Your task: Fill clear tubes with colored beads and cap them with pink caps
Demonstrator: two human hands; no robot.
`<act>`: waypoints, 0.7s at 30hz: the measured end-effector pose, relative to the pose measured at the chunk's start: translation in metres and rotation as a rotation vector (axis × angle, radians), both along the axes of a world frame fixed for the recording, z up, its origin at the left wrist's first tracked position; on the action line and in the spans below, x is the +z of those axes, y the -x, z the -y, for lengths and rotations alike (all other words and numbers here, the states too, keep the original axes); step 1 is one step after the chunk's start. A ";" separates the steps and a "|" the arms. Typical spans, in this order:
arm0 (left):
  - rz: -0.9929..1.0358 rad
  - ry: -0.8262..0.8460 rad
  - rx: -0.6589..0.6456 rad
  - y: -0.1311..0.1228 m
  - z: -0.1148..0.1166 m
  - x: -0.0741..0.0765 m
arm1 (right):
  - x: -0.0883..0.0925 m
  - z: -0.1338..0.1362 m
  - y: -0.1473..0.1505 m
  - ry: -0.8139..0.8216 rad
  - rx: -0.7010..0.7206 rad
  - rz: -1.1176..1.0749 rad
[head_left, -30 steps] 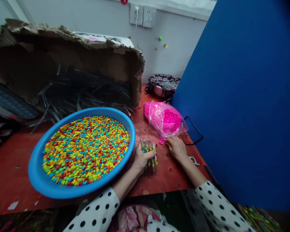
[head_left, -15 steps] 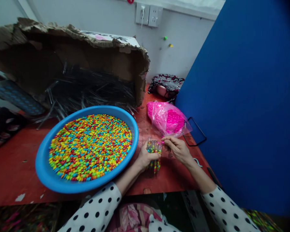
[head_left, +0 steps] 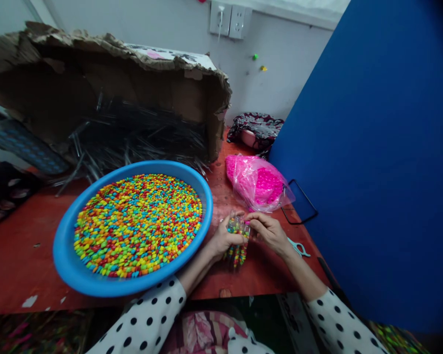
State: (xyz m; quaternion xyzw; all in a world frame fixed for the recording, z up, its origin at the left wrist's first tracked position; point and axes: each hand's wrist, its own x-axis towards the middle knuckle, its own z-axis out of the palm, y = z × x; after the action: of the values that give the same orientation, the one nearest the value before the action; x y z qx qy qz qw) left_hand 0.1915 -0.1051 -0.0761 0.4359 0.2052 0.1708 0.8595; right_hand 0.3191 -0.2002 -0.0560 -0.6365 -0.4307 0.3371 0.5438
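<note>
My left hand (head_left: 223, 239) is wrapped round a bunch of clear plastic tubes (head_left: 239, 251) partly filled with small bright candies. Their upper ends stick out above my thumb. At the top right of the bunch, my right hand (head_left: 268, 231) pinches a small pink cap (head_left: 247, 222), its fingertips touching or very near a tube end. A clear bag of pink caps (head_left: 264, 184) lies just beyond my right hand. To the left of my left forearm stands a wide blue basin (head_left: 61, 253), spread with many-coloured candies (head_left: 140, 226).
A torn cardboard box (head_left: 217, 98) at the back left holds many clear empty tubes (head_left: 143, 132). On the right rises a blue panel (head_left: 372, 172) with a black wire frame (head_left: 299, 204) by it. Light-blue scissor-like handles (head_left: 299, 247) lie beside my right wrist.
My right hand has brought the pink cap down and in against the tube tops. My left hand still grips the bunch, shifted slightly right in view. More of the light-blue handles shows.
</note>
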 end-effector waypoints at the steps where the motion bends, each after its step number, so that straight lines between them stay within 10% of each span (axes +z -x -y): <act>1: 0.000 -0.003 0.001 -0.001 -0.001 0.000 | 0.000 0.000 0.001 -0.012 0.008 0.004; 21: -0.176 0.122 0.137 0.021 0.009 0.001 | -0.009 0.001 0.004 -0.052 -0.568 -0.035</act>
State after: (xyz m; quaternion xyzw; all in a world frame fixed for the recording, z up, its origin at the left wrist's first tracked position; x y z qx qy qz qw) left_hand 0.1705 -0.1140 -0.0746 0.3810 0.3189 0.1773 0.8495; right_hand 0.3154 -0.2008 -0.0653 -0.7115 -0.2341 0.1710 0.6401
